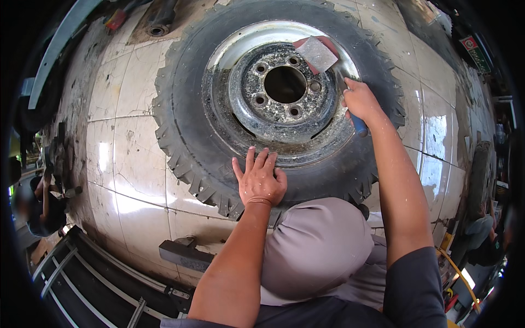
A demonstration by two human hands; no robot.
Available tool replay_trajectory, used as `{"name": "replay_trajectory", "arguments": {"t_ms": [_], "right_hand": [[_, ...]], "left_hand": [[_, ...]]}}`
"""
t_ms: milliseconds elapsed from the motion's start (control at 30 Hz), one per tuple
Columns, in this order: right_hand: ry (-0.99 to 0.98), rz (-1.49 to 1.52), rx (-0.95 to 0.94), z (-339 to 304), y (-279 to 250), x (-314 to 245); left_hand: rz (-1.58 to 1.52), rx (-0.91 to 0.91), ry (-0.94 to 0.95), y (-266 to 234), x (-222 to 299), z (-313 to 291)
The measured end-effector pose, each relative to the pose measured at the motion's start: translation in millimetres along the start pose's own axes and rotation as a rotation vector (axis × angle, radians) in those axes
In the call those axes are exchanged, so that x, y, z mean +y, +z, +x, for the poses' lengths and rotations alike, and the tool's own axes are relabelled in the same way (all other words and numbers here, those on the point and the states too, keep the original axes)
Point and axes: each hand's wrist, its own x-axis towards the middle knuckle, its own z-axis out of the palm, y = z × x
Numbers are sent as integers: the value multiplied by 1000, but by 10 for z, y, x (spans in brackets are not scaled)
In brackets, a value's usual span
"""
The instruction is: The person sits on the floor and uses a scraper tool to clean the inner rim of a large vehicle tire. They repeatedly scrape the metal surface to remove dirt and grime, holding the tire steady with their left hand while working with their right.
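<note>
At the upper left of the frame, a hollow metal part (159, 27) lies on the pale tiled floor (139, 142), with a red object (116, 19) near it. Metal rails (90, 273) run across the lower left, and a dark metal bar (186, 256) juts toward the person's grey-clad knee (317, 249). That knee, at lower centre, hides part of the near edge of the tyre (188, 98), which lies flat across the upper centre with the wheel (240, 82) set inside it. Another person (46, 205) shows small at the far left.

Right of centre, the right hand (362, 101) is closed around a blue-handled tool (358, 124), its index finger reaching forward along it beside the wheel's right edge; the tool's working end is hard to make out. Below the wheel's middle, the left hand (262, 180) lies palm down on the tyre, fingers spread and gripping nothing.

Chunky tread blocks ring the matt black rubber. The wheel's upper arc is smooth, shiny silver, while its lower side is dull and grimy. Five bolt holes circle a round, dark central opening amid speckled metal. A squarish greyish sheet (317, 53) with dull red material behind it rests at the wheel's upper right.
</note>
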Motion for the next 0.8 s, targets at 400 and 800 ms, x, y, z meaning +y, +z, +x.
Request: {"name": "replay_trajectory", "arguments": {"t_ms": [400, 800], "right_hand": [[310, 135, -285, -1047, 141, 280], [169, 123, -87, -860, 143, 378]], "left_hand": [[-20, -7, -14, 26, -55, -26], [-37, -9, 0, -16, 4, 14]]}}
